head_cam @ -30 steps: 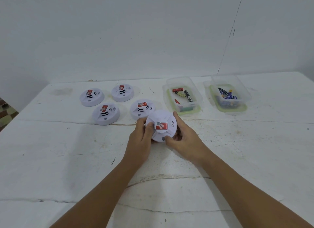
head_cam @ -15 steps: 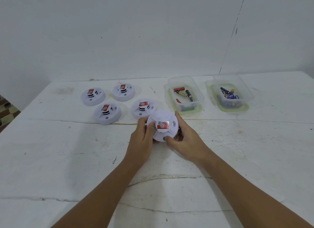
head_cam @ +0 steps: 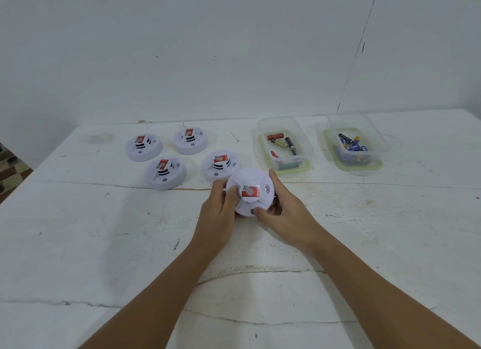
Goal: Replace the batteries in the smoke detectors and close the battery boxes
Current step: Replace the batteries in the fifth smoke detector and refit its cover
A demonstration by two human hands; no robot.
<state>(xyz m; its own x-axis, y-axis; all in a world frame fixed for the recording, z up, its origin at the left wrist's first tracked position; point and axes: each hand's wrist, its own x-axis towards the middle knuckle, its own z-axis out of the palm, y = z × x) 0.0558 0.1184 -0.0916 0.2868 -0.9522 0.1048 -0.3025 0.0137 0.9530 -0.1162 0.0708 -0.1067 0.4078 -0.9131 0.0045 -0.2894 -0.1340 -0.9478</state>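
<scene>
White cracked surface (head_cam: 364,244) against plain white wall. Detector (head_cam: 250,192) lifted near surface centre, left hand (head_cam: 220,213) and right hand (head_cam: 289,213) both grasping its rim. Judgement: steady base, twist cover evenly to open. Four detectors behind-left; two battery boxes (head_cam: 282,146) behind-right, lids off.

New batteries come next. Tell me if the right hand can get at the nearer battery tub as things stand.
Probably not yet: the right hand is in a grip on the held smoke detector. The path to the nearer battery tub looks free, and it has no lid.
</scene>
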